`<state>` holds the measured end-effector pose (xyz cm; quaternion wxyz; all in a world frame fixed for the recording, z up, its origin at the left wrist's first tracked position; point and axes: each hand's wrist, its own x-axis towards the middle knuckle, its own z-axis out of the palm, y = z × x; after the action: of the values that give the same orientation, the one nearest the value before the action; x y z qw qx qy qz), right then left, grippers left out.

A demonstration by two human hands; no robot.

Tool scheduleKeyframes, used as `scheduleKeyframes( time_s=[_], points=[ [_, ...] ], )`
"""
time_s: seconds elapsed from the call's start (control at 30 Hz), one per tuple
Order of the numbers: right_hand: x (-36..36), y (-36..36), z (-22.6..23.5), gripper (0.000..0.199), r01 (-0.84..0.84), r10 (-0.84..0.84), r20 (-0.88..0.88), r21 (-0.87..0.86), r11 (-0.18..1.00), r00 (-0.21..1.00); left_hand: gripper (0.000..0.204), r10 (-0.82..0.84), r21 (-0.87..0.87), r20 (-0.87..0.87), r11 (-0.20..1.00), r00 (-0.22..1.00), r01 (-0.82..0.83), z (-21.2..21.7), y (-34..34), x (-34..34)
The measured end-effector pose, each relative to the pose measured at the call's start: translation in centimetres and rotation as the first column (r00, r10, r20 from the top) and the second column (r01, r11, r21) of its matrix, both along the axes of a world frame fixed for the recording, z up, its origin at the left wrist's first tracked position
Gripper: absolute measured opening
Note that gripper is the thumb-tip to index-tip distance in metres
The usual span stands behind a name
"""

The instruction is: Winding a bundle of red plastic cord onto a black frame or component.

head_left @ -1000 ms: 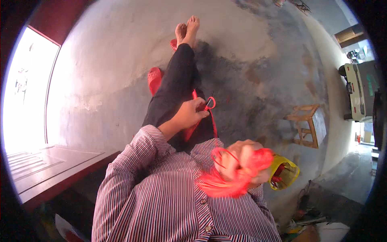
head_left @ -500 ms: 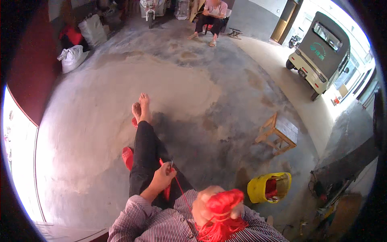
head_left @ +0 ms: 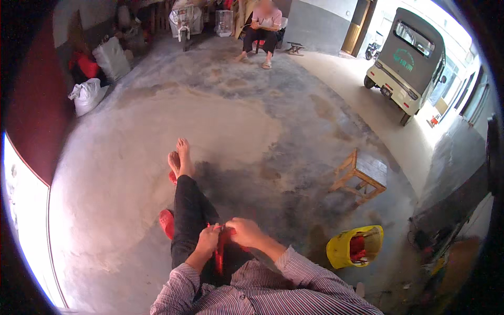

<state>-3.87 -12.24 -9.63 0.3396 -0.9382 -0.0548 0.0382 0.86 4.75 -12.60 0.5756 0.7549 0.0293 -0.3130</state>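
Here we are over the lap, and both hands meet above the dark trousers (head_left: pixel 191 215). The left hand (head_left: pixel 208 239) is closed, thumb and fingers pinched on a red strip (head_left: pixel 219 260); the right hand (head_left: pixel 244 232), just beside it, is curled nearly into a fist on the same red material, though its fingertips are partly hidden. The strip runs between the two grips and trails down over the lap; whether it is one piece or several, I can't tell. Holding it from both sides looks like a way to keep that short stretch steady, with the thighs as a likely backstop underneath.

Off to the right, the yellow bucket (head_left: pixel 338 253) stands apart from the striped sleeve (head_left: pixel 310 268), red material (head_left: pixel 357 248) inside, probably parked there for easy reach. Its rim is the nearest edge to the right elbow. Beyond it stands the wooden stool (head_left: pixel 371 170), with floor between the two.

On the left, a red slipper (head_left: pixel 166 224) lies beside the leg, low enough to leave the left elbow its swing. Ahead, a broad stretch of concrete floor (head_left: pixel 231 118) runs from the bare feet (head_left: pixel 181 157) towards a seated person (head_left: pixel 265 26), well apart from these hands.
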Motion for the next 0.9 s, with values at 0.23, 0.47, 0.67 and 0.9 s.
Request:
scheduleKeyframes(
  time_s=[0.23,0.47,0.67,0.9],
  points=[
    [-0.9,0.5,0.5,0.036,0.068,-0.22,0.365,0.386,0.92,0.905,0.017,-0.087,0.258,0.859,0.924,0.504,-0.281,2.2,1.2,0.9],
    [-3.0,1.3,2.7,0.037,0.105,-0.115,0.295,0.05,0.993,0.949,0.018,0.143,-0.406,0.067,0.908,0.987,-0.104,6.1,0.0,-1.0],
    [-5.8,-3.7,5.2,0.026,0.129,-0.283,0.061,0.787,0.604,0.957,0.018,0.182,-0.378,-0.161,0.897,0.97,-0.232,6.8,-0.1,-1.1],
    [-12.3,-10.5,9.7,0.032,0.091,0.286,0.065,0.861,-0.501,0.956,0.013,0.128,-0.298,-0.229,0.935,0.965,-0.194,3.4,-0.9,-0.7]
  ],
)
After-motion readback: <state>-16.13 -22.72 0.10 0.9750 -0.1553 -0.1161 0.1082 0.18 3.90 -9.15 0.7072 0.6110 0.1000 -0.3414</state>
